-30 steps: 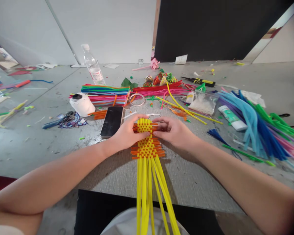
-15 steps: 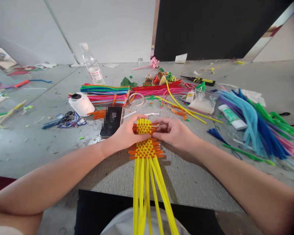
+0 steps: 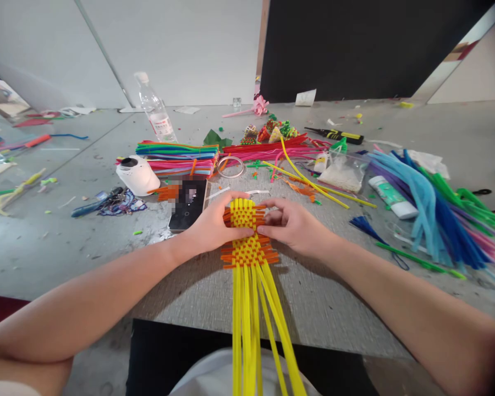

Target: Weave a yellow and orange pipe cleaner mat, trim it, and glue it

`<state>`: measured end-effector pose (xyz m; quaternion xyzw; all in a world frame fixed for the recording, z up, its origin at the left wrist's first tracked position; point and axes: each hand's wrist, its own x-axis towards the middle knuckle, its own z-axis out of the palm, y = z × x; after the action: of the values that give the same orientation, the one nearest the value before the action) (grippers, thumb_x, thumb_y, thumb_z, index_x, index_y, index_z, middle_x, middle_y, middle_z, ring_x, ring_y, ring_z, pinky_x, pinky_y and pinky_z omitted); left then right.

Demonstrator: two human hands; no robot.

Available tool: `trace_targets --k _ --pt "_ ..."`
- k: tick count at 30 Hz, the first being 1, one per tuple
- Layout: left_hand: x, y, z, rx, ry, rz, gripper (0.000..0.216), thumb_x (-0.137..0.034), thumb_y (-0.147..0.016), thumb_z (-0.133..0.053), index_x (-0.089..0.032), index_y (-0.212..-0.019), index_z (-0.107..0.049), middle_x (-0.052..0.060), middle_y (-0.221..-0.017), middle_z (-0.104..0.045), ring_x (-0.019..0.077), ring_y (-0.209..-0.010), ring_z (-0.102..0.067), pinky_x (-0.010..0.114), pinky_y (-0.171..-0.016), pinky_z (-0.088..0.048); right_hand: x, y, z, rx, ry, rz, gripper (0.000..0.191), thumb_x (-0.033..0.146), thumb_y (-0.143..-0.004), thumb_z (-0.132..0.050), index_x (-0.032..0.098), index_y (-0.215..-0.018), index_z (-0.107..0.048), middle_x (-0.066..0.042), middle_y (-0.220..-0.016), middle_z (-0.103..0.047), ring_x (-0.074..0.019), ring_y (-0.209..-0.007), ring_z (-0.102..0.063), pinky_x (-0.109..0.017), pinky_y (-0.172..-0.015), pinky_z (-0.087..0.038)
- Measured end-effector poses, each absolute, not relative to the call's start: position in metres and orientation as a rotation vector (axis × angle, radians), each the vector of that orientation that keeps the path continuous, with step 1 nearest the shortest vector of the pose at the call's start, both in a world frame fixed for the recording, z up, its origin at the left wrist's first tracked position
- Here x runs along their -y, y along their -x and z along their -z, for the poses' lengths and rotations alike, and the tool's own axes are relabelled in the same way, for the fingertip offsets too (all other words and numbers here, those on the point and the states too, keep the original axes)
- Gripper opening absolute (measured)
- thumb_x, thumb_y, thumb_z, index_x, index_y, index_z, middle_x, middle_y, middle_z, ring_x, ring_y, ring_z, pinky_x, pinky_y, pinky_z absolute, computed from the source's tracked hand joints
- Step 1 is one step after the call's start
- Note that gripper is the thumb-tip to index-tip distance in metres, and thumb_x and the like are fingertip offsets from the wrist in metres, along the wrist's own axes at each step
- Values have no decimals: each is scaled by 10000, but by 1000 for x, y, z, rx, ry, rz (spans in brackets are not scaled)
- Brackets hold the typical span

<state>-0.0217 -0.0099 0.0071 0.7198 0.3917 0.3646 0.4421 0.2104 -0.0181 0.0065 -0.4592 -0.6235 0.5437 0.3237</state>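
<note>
A woven mat of yellow and orange pipe cleaners [image 3: 247,242] lies on the grey table [image 3: 66,242] in front of me, its long yellow strands [image 3: 251,330] trailing toward my lap. My left hand [image 3: 212,223] grips the mat's left side, thumb on top of the weave. On the right side, my right hand [image 3: 291,223] pinches the mat's edge with curled fingers. Both hands meet near the mat's upper half.
A phone [image 3: 187,204] lies just left of my hands, beside a white round device [image 3: 137,174] and a water bottle [image 3: 154,113]. Stacked coloured pipe cleaners [image 3: 177,157] sit behind. A blue and green pile [image 3: 437,212], a tube [image 3: 390,198] and a bag of beads [image 3: 342,173] lie right.
The mat and its yellow strands have shifted slightly sideways on the table. Both hands keep their grip in nearly the same place.
</note>
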Motion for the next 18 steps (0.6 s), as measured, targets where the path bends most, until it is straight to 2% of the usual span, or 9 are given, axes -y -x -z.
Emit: trace_targets --k 6,10,13,18 --pt "12 21 -5 -966 -1710 -917 669 -264 -780 -885 -214 -1356 -548 61 -1124 -696 207 -959 -724 352 -858 -599 19 -215 -11 1823 1178 -1514 493 288 -824 -822 235 -1269 -614 -20 -886 -792 -209 -758 -726 -310 -633 -508" --pt "11 22 -3 -954 -1761 -931 735 -320 -744 -934 -226 -1362 -549 101 -1261 -682 248 -1095 -710 376 -928 -592 19 -213 -9 1753 1172 -1460 422 282 -800 -825 233 -1167 -621 17 -767 -731 -175 -652 -659 -293 -560 -446" --pt "9 23 -1 -944 -1823 -932 736 -342 -753 -936 -237 -1370 -548 117 -1370 -635 258 -1144 -696 378 -948 -588 19 -211 -6 1717 1193 -1404 421 272 -796 -807 236 -1175 -627 32 -717 -696 -161 -602 -612 -292 -535 -403" --pt "7 22 -2 -957 -1857 -903 717 -292 -751 -930 -234 -1353 -546 110 -1343 -644 250 -1110 -704 373 -923 -595 20 -210 -1 1676 1194 -1352 486 257 -793 -804 240 -1238 -610 36 -737 -706 -162 -628 -635 -298 -574 -442"
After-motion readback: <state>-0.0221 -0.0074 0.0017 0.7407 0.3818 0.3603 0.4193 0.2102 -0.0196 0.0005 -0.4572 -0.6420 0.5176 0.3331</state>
